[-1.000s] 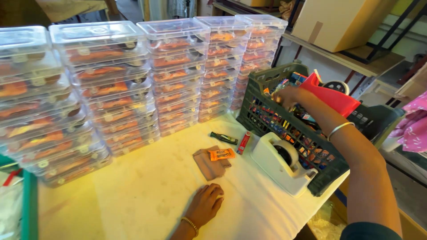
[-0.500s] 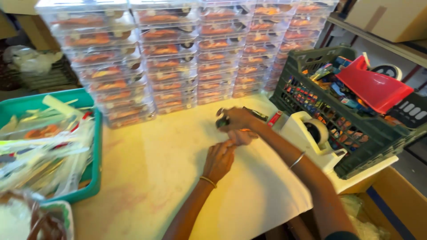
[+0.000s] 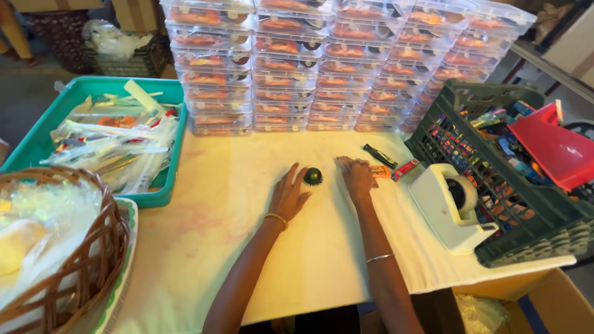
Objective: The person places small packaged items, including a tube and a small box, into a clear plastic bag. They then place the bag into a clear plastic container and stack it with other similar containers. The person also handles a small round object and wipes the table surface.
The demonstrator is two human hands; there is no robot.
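Pale table (image 3: 204, 247) before stacked clear boxes (image 3: 346, 62), concrete floor (image 3: 25, 93)

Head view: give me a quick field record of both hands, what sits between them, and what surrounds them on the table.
left hand: flat on the table, open, fingertips beside the dark round object
right hand: palm down, resting on the table, next to a small orange piece
dark round object: between the hands, on the table
right side: white tape dispenser, dark crate
left side: teal tray, wicker basket
back: stacked clear boxes
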